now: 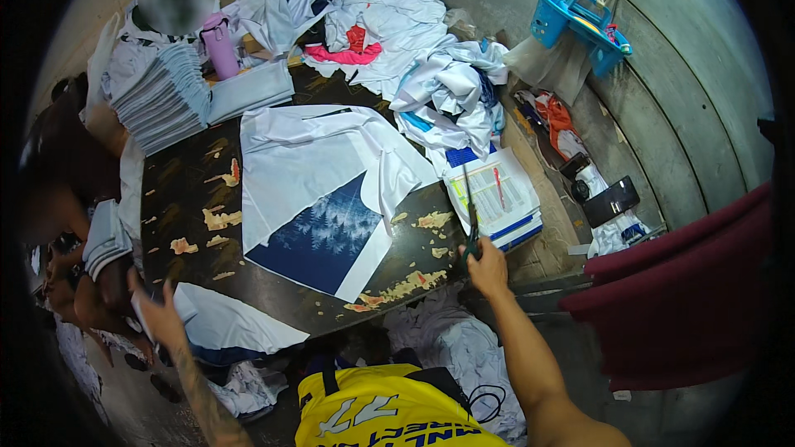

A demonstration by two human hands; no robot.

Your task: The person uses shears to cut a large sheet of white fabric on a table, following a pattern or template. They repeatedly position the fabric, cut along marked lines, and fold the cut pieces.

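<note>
My left hand [168,319] is at the table's near left corner, its thumb and fingers spread. It lies against a white cloth piece with a navy edge [236,321] that hangs over the table edge. White fabric shows on both sides of that hand. Closed around the dark handles of a pair of scissors [472,213], my right hand [489,269] is by the table's right edge, blades pointing away from me. Between my hands a white garment [310,161] lies spread on the table, with a navy forest-print panel [327,228] on its lower part.
The worn dark table [186,215] carries stacked folded light cloth [161,99], a purple bottle [219,48] and heaped garments [385,12]. Papers [497,190] lie by the scissors. Left sits another person [62,174] near folded cloth. A blue basket [551,16] and maroon cloth [679,298] are at right.
</note>
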